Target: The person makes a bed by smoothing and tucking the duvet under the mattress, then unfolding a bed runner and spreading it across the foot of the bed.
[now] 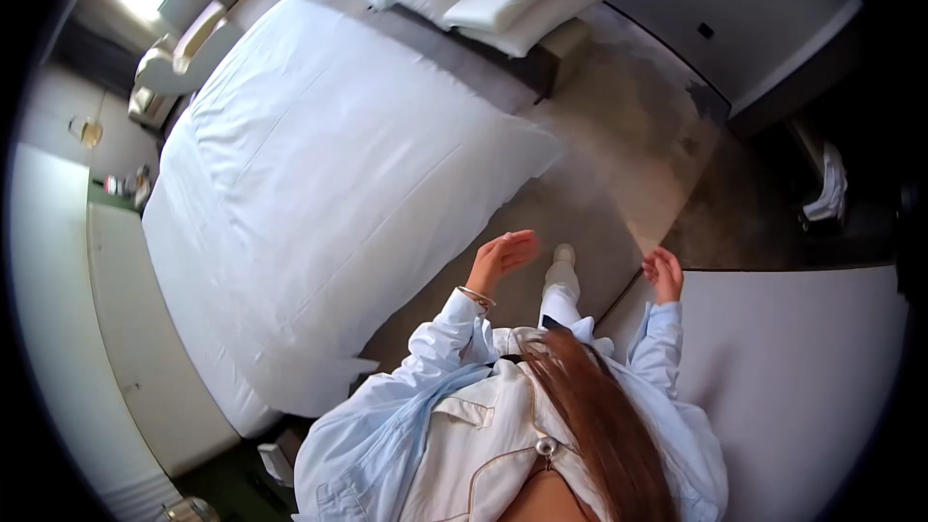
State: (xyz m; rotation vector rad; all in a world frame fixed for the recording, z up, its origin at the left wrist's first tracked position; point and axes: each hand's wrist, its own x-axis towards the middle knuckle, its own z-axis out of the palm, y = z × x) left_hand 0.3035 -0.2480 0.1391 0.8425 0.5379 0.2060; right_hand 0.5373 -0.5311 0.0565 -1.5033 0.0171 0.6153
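Observation:
My left hand [505,259] is held in the air beside the bed's right edge, fingers stretched out, with nothing in it. A bracelet circles that wrist. The nearest thing to it is a white sheet [329,164], spread over the bed with creases along its left side and its loose edge hanging down on the right. On my other side, my right hand [663,274] hangs near a light grey panel [793,348]; its fingers are loosely bent and apart, holding nothing. Neither hand touches the sheet.
White pillows [517,0] and bedding lie on a bench [563,56] beyond the bed. An armchair [188,53] stands near the window at the far left. A pale headboard [145,329] runs along the left. Brown patterned carpet [619,155] lies ahead; a white cloth [828,184] is at right.

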